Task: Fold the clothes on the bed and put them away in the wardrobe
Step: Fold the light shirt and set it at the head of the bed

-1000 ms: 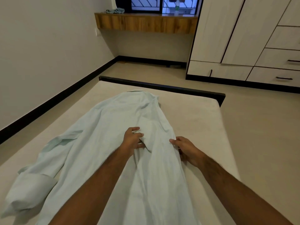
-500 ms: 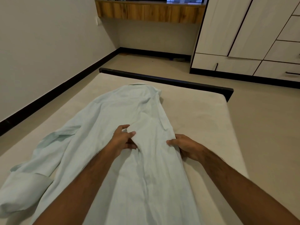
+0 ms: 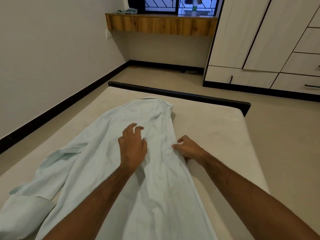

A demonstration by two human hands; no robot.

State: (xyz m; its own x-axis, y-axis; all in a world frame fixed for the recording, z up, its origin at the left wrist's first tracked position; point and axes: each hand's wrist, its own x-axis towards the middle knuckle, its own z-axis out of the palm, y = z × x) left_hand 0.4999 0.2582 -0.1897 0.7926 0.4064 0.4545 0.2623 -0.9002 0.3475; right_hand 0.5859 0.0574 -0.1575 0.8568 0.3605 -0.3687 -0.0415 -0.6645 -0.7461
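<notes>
Dim, even indoor light; blue daylight at window (image 3: 178, 5); soft shadows; wide-angle bending at edges; slightly soft focus.

Bed (image 3: 216, 129) right half bare, free pass btw shirt (image 3: 107, 153) edge and mattress edge. Shirt sleeve sprawls lower left, blocks that side. Black frame rail (image 3: 181, 94) bounds far end. Floor strip mid-right of frame open up to wardrobe (image 3: 251, 40); doors shut, drawer handles stick out.
</notes>
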